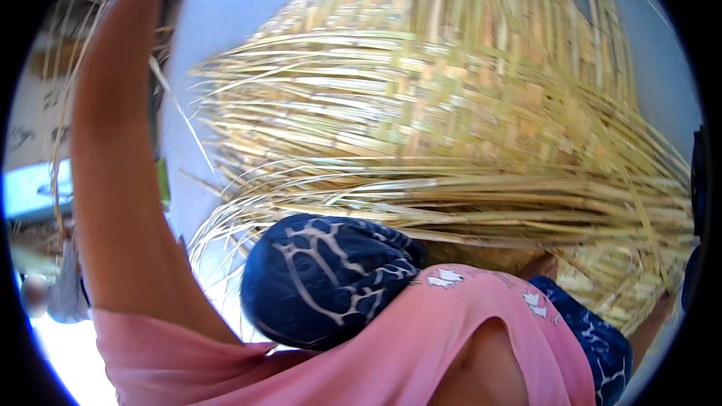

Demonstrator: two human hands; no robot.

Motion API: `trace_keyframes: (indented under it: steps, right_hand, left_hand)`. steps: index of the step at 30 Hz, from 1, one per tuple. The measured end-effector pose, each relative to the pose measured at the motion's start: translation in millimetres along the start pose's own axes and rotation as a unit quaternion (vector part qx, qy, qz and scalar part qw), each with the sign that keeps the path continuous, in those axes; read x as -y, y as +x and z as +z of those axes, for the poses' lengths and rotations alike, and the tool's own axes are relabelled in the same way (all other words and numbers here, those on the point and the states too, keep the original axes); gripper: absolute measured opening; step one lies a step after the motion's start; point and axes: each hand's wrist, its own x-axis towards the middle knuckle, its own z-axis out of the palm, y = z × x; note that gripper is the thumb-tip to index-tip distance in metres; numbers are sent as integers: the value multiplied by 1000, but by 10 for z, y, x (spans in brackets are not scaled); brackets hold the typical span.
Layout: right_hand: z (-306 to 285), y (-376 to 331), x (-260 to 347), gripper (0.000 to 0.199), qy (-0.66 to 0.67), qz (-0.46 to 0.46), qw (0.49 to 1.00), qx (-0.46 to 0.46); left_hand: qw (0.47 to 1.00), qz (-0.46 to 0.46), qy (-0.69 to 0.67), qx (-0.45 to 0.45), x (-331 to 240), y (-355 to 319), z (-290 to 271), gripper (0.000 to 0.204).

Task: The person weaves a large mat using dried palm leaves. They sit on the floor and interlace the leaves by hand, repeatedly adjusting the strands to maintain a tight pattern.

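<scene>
A large mat [466, 98] of flat yellow-green reed strips lies in front of me, woven in the middle, with loose strip ends fanning out to the left and at the top. Along its near side runs a thick bundle of loose strips [489, 195], close to my knees. My left arm [113, 128] is raised and stretches up along the left side; its hand is past the upper edge. At the lower right, a bit of bare skin [653, 334] shows beside my knee, probably my right forearm. I cannot make out my right hand there.
My bent knees, in dark blue patterned cloth [323, 278], rise at the mat's near edge. Blue-grey floor [218, 15] surrounds the mat. A thin loose strip [180, 116] lies at the left. Beyond my arm are blurred household things and a pale blue object [37, 188].
</scene>
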Motion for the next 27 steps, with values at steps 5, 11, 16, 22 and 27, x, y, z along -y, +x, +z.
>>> trace_keyframes:
  steps: [5,11,16,22,27]
  right_hand:
    - [89,350,18,37,522,89,838,133]
    - [-2,335,932,20,831,222,467,203]
    - [-998,412,1766,24,861,162,446,182]
    - [-1616,359,2563,31,914,78,306,255]
    - [-2377,7,3342,34,927,51,236,287]
  left_hand:
    - [990,40,31,133,16,-935,591,19]
    - [861,38,2,507,-632,-1927,838,33]
    - [810,150,-232,518,-1655,-2731,776,28]
    - [655,217,-553,466,-3021,-2468,-440,40]
    - [340,196,-634,666,-3267,-2485,-875,45]
